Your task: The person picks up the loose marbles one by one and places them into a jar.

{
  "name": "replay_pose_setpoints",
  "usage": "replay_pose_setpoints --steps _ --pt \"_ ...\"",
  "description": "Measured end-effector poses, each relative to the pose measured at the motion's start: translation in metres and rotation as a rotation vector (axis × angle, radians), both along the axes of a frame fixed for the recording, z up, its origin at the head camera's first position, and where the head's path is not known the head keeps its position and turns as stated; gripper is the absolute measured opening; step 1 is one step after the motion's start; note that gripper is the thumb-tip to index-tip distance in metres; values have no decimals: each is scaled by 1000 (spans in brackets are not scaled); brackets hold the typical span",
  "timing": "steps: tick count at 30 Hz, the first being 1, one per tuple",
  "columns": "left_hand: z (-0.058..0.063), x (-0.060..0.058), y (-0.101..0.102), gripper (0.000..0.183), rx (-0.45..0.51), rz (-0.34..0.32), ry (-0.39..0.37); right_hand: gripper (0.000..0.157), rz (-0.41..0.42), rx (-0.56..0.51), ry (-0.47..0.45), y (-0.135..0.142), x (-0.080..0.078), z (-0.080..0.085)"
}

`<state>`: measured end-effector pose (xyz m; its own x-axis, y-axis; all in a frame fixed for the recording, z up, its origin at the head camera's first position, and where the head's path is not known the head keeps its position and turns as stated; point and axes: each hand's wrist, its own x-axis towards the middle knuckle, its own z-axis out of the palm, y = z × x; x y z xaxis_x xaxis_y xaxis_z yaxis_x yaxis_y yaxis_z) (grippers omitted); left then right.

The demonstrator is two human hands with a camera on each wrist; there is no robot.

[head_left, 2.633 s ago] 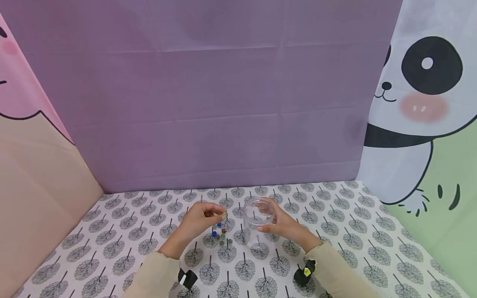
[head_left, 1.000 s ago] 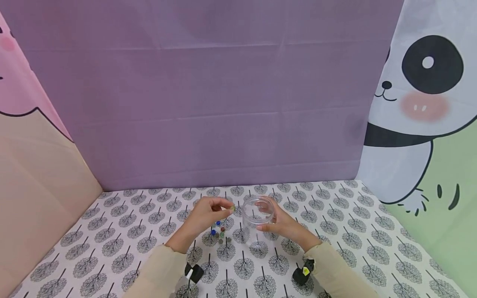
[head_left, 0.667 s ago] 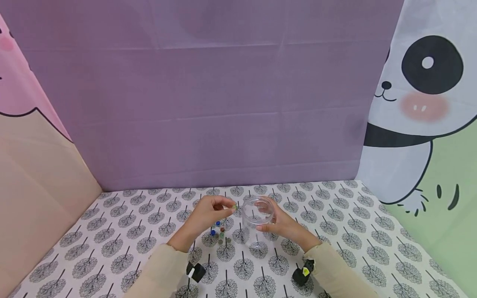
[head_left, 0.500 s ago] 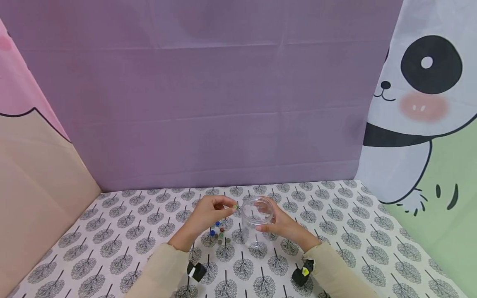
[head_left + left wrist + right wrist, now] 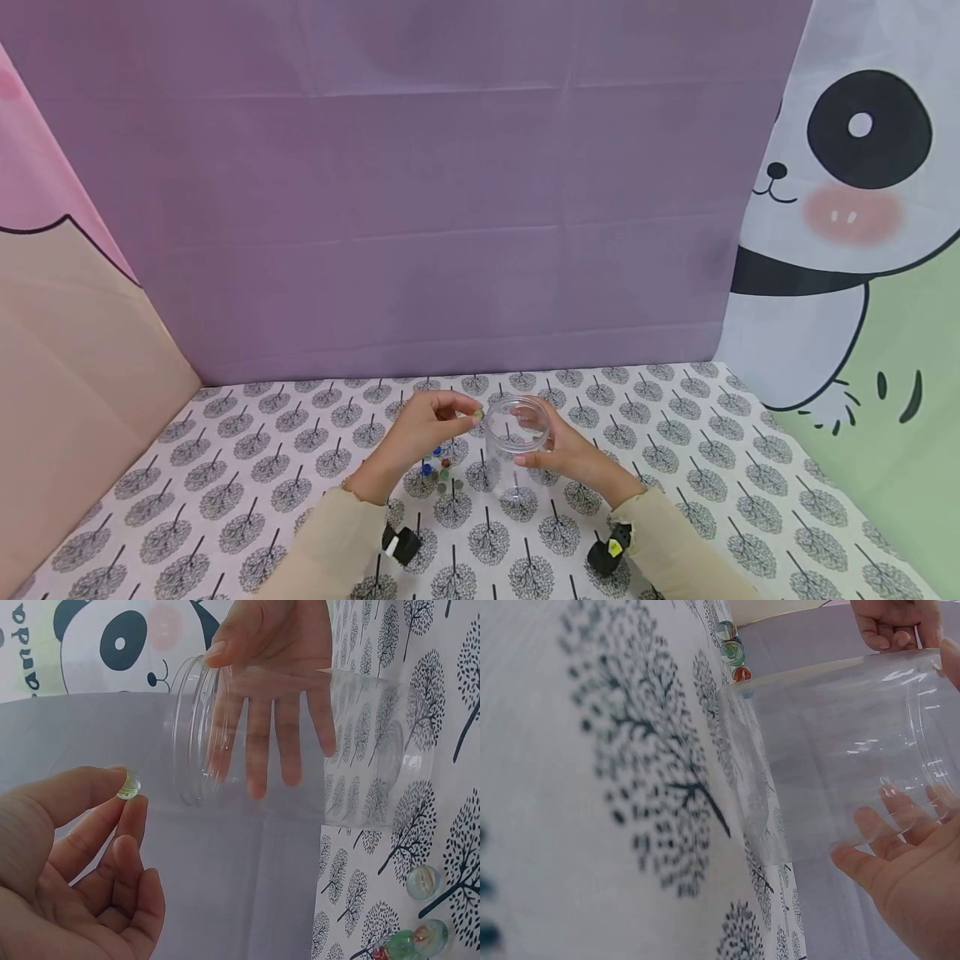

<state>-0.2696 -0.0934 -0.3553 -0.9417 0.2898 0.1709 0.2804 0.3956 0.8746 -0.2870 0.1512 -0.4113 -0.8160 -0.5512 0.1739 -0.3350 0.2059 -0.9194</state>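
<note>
Yellow-green marble (image 5: pixel 130 785) in air, just left of jar mouth, near rim, outside jar. Left hand (image 5: pixel 431 425) pinches it between thumb and fingertip, other fingers curled loosely. Clear jar (image 5: pixel 510 458) upright on tree-print cloth (image 5: pixel 225 533), mouth uncovered. Right hand (image 5: pixel 558 448) wrapped round jar's upper part, thumb near rim, fingers spread along far side. Loose marbles (image 5: pixel 446 474), blue, red, green, greyish, clustered on cloth left of jar. Beige sleeves (image 5: pixel 330 542) on both arms. Purple backdrop (image 5: pixel 435 208) behind; panda print (image 5: pixel 862 217) at right.
</note>
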Motion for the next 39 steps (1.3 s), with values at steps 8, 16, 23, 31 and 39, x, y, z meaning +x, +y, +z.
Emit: replay_pose_setpoints --steps 8,16,23,31,39 --pt "1 -1 3 17 24 -13 8 86 20 -13 -2 0 1 1" --pt "1 -4 6 18 49 -21 13 85 13 -17 -3 0 4 4" --pt "-3 -6 9 16 55 -34 28 86 -2 1 -1 1 5 4" --pt "-6 -7 14 19 48 -33 15 86 0 6 -2 1 3 3" --pt "-8 -6 15 22 77 -59 10 86 12 -2 9 1 2 0"
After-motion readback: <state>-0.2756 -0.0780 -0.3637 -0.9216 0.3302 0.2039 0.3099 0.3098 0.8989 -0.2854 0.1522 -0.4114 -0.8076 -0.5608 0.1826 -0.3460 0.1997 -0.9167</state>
